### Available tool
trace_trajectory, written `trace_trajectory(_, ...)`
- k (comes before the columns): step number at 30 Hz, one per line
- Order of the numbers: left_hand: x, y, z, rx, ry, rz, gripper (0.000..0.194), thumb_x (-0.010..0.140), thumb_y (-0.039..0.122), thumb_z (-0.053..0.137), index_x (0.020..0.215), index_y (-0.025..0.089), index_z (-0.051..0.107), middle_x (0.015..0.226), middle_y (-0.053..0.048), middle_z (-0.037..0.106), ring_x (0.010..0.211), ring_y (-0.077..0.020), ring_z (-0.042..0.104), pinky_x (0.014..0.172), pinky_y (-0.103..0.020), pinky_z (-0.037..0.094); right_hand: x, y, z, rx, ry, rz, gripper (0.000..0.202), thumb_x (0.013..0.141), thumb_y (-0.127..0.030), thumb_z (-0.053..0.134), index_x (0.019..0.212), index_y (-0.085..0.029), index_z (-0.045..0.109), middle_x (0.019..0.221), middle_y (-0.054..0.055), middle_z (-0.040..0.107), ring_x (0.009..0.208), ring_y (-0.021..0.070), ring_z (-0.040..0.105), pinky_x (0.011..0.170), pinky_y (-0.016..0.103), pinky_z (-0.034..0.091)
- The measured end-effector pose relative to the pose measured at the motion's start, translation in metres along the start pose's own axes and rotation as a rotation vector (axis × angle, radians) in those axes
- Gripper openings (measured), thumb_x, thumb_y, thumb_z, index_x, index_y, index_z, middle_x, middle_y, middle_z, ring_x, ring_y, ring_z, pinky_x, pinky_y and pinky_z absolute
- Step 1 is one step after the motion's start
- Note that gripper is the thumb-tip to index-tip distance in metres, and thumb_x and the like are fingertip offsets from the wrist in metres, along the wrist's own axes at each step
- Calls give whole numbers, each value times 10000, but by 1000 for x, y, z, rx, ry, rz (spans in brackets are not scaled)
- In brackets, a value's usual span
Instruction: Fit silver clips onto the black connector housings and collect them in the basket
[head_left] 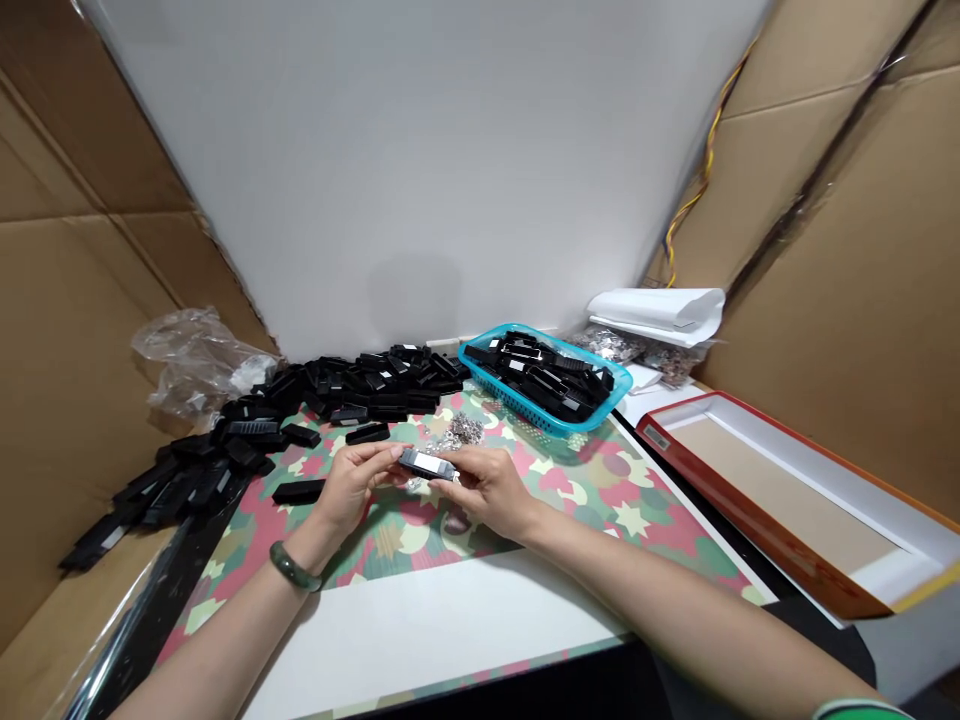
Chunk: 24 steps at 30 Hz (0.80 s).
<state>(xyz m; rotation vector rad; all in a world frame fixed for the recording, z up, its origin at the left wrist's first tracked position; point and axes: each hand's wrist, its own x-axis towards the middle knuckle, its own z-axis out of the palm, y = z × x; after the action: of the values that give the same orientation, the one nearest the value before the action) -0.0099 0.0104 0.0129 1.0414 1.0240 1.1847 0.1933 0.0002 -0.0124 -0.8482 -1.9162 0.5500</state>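
Between my two hands is a small black oblong plastic piece with a white label [427, 463], raised over the table. The fingers of my left hand [355, 484] pinch its left end. At its right end, my right hand [491, 488] grips it with thumb and fingers. Just behind the piece lies a small heap of shiny metal bits [466, 430], too small to name. A single black piece [298, 492] rests on the tabletop left of my left hand, and another black piece [367, 433] lies beyond it.
A large pile of black pieces [330, 385] spreads along the back left. The blue basket [559, 428] at the back right holds more. Clear plastic bags [199, 365] lie far left. An open red-edged box [757, 500] stands right. Cardboard walls [870, 230] flank the camouflage-patterned table [600, 490].
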Motion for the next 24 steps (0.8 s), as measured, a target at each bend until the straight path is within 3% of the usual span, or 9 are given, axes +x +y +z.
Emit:
trace_trajectory(3,-1,1,1,-9,-7,-6,347,592,373,881,809,118,789,726,-87,755,615,-169,689,604,-261,574,3,-2,0,78,44,73,253,854,-398,677,954,-176,744,685,25,657,584,131,503,572,256,386)
trace_trajectory(7,-1,7,-2,48,-23,65,494,716,469,793,1068,125,747,1003,-156,763,825,-227,736,705,-307,600,24,5,-18,486,271,414,342,784,-496,720,726,-163,663,580,-10,589,465,99,435,450,228,358)
trace_trajectory(10,2,9,-6,169,37,145,503,684,477,815,1042,129,749,991,-154,765,798,-228,730,672,-317,605,44,13,-45,909,493,617,412,745,-549,744,700,-172,584,698,34,663,440,74,434,440,227,430)
trace_trajectory(12,3,8,-8,216,74,185,487,649,481,837,979,129,761,919,-137,772,745,-212,718,639,-307,603,51,14,-56,1045,525,716,363,793,-491,733,740,-160,592,788,71,702,462,59,461,463,204,456)
trace_trajectory(15,3,3,-6,245,100,204,452,675,500,813,911,117,770,827,-121,766,679,-194,699,583,-290,595,45,4,-51,1152,415,849,248,886,-373,655,861,-126,648,740,45,688,448,47,461,427,166,412)
trace_trajectory(20,-5,-3,2,262,23,310,356,731,430,791,954,153,784,862,-96,762,705,-191,701,600,-289,603,26,-16,-16,1320,-68,836,339,986,-374,478,988,-112,693,514,-56,540,314,36,227,371,174,340)
trace_trajectory(24,-14,-6,12,265,-34,371,261,716,337,812,937,199,799,910,-75,768,660,-160,694,631,-277,599,17,-17,-1,1427,-182,853,430,1032,-346,338,984,-119,700,468,-66,503,284,41,177,370,170,338)
